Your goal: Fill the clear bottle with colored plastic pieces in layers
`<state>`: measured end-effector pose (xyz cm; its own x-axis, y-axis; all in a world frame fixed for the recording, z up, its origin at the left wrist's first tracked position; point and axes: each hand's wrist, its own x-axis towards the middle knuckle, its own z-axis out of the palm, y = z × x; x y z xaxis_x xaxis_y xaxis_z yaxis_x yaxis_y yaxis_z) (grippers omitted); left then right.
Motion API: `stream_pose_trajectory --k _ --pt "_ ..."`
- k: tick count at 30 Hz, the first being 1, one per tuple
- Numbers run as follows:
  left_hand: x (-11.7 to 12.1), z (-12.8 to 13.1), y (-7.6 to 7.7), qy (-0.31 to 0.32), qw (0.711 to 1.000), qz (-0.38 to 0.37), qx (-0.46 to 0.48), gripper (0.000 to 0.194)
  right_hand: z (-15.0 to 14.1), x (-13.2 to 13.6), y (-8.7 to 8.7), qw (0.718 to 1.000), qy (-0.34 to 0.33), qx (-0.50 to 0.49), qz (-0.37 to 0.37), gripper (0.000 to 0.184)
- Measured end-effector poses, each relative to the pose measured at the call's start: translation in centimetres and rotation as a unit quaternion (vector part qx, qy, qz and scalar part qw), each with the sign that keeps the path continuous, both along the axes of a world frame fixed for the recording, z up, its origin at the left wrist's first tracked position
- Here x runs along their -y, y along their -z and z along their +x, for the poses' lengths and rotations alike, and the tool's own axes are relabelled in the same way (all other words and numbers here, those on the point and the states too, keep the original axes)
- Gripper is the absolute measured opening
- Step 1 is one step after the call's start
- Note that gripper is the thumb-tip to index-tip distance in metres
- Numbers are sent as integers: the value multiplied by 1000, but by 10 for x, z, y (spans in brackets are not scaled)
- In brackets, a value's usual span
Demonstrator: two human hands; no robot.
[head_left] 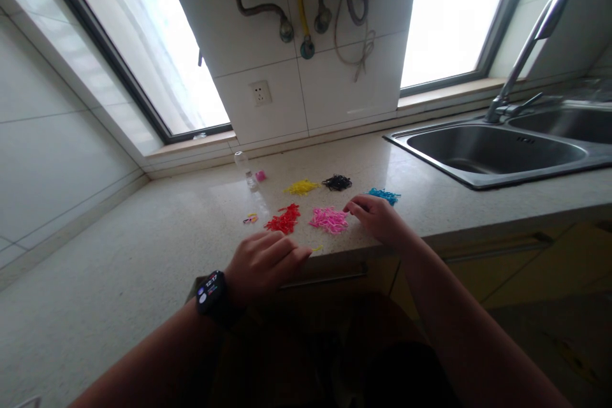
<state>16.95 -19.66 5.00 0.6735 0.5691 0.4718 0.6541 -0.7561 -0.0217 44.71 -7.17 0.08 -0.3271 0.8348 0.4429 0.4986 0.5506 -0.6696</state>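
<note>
My left hand (270,261), with a smartwatch (211,292) on its wrist, is closed at the counter's front edge. A thin yellow rubber band (317,248) sticks out from its pinched fingertips. My right hand (377,217) reaches the right edge of a pile of pink rubber bands (329,220), its thumb and finger pressed together; what they pinch is too small to make out. Left of the pink pile lies a red pile (284,219). Behind are a yellow pile (301,187) and a black pile (337,182). A blue pile (384,196) lies just beyond my right hand.
A few mixed-colour bands (250,218) lie left of the red pile. Further back are a clear bottle (246,172) and a pink cap (260,175). A steel sink (478,186) with a faucet (514,70) is at the right; a tiled wall (335,95) stands behind the counter.
</note>
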Motion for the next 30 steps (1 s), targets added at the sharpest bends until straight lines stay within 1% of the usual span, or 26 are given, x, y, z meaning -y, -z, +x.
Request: stream_pose_trajectory --k 3,6,9,11,14,16,19,21,24,27,30 --pt "2 5 -7 35 996 52 -69 25 0 1 -1 1000 3 -1 3 31" --pt "4 9 -12 60 983 122 -123 20 0 1 -1 1000 5 -2 5 31" --pt "4 11 -12 71 968 193 -144 15 0 -2 1 1000 1 0 6 30" --pt "4 11 -11 69 964 216 -143 14 -1 -2 1 1000 -11 -10 6 29" --pt "4 10 -11 67 963 225 -134 15 -3 10 -2 998 -52 -43 1 24" --pt "4 10 -11 68 964 224 -126 16 -6 27 -6 993 -104 -54 -3 21" --pt "4 9 -10 70 967 217 -114 17 -11 58 -14 978 -203 -44 -18 20" --pt "2 7 -8 70 968 213 -111 19 -15 75 -17 971 -236 -30 -24 24" --pt "1 6 -5 67 970 209 -100 23 -20 86 -17 970 -239 -26 -12 21" --pt "-1 6 -4 68 972 207 -83 21 -23 85 -15 977 -212 -30 10 13" --pt "-2 6 -2 67 975 200 -69 21 -25 82 -17 980 -195 -21 25 10"
